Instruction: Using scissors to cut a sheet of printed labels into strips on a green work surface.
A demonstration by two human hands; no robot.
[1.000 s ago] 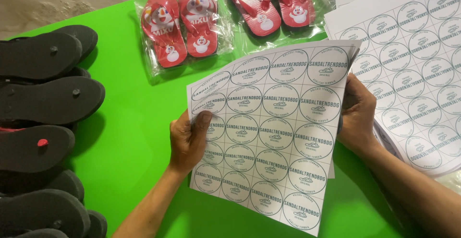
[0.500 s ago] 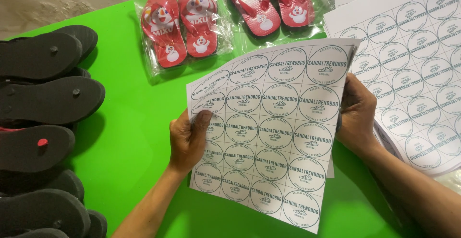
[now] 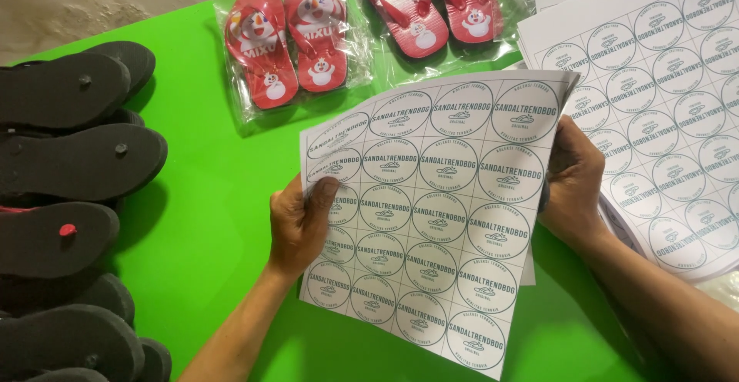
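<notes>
Your left hand (image 3: 302, 224) pinches the left edge of the sticker sheet (image 3: 435, 212), thumb on top. Your right hand (image 3: 571, 182) grips its right edge, fingers hidden behind. The sheet spans both hands, lifted, its long axis running away from you and tilted rightward. A stack of sticker sheets (image 3: 662, 112) lies just beyond your right hand; black sandals (image 3: 73, 159) lie well left.

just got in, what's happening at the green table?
A person holds a white sheet of round stickers above the green table, left hand on its left edge, right hand on its right. More sticker sheets lie at right, bagged red sandals beyond, black soles at left.
</notes>
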